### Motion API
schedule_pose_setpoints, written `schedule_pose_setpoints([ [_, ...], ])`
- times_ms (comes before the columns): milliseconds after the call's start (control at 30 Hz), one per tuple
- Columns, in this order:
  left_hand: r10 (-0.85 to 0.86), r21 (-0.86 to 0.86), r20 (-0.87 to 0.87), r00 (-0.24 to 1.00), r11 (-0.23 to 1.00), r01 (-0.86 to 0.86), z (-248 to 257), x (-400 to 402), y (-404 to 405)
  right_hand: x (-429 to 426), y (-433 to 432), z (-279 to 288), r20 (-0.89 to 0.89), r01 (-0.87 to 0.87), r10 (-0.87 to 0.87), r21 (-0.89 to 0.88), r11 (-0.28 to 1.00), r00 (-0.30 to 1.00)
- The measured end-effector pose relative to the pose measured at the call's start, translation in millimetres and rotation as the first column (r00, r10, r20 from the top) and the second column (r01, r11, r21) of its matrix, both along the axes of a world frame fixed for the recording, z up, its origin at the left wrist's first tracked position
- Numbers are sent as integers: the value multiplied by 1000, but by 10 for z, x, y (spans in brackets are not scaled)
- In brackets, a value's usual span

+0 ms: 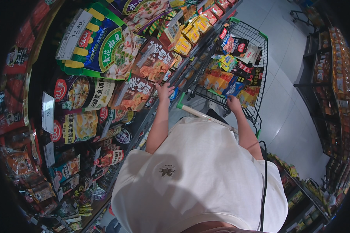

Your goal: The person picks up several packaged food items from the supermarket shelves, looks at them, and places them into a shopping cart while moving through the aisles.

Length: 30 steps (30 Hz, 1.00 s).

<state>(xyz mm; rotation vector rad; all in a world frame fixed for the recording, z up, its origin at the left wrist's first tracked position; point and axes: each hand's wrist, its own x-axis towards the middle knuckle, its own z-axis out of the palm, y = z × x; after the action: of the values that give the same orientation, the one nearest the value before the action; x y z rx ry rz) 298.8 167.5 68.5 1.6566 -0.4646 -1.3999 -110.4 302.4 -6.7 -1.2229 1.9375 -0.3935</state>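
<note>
My left hand is beside the shelf on the left with its fingers apart and nothing in it. Its fingertips are close to two brown seasoning packets, the lower one and the upper one; whether they touch is not clear. Over the near side of a black wire shopping cart, my right hand has curled fingers next to a blue packet. A grip on it cannot be made out. Orange pouches and a yellow-brown packet lie around it in the cart.
The cart's pale handle with green ends crosses before my body. A large blue-green fish seasoning bag and yellow packets fill the left shelves. Another shelf of goods stands right, across the tiled floor. A black cable runs along my shirt.
</note>
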Motion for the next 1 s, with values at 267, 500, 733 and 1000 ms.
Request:
schedule_pose_setpoints([
  [267, -55, 88, -87, 995, 994, 63, -121, -4, 162, 15, -20, 74, -24, -55, 54, -33, 998, 998],
  [500, -301, 41, 38, 953, 953, 300, -164, -371, 409, 83, -208, 260, -138, -210, 216, 59, 976, 967],
  [733, -470, 26, 544, 695, 837, 547, 253, -544, 564, 321, -853, -386, 131, -17, 4, 97, 995, 991],
  [1000, -371, -76, 540, 755, 872, 483, 208, -305, 1123, 753, -1272, -1032, 296, 225, -367, 420, 879, 882],
])
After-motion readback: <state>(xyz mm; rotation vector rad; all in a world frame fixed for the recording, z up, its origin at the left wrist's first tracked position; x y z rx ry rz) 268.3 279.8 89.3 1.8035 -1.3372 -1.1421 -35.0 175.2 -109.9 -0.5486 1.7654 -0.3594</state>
